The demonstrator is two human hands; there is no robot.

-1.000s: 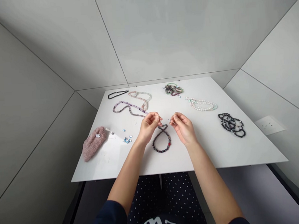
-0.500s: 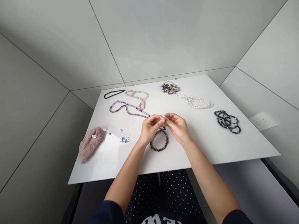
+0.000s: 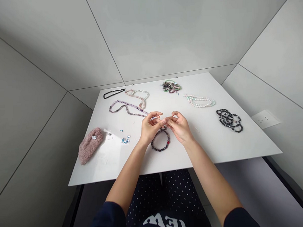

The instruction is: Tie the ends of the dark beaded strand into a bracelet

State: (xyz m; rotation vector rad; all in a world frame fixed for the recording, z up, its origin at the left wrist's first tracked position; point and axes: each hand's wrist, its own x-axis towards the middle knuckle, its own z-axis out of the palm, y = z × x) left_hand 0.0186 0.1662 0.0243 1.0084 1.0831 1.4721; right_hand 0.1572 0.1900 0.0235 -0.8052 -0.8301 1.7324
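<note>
Above the middle of the table, my left hand [image 3: 151,127] and my right hand [image 3: 179,127] meet at the thumbs and fingertips. Both are closed in a pinch; whatever lies between the tips is too small to make out. Just below the hands lies a dark beaded bracelet [image 3: 152,145] with one red bead, its upper part covered by the fingers. A purple and grey beaded strand [image 3: 127,104] runs from the left to behind my left hand.
On the white table [image 3: 206,148] lie a fuzzy pink pouch [image 3: 89,147], small blue-white pieces [image 3: 124,140], a black strand [image 3: 114,92], a pink-and-clear strand [image 3: 142,102], a tangled beaded pile [image 3: 170,87], a pastel strand [image 3: 200,104] and black beaded loops [image 3: 229,120]. Grey walls enclose it.
The fingers of both hands have lifted and spread a little while the tips stay together. The whole view has shifted slightly; the things on the table lie as before.
</note>
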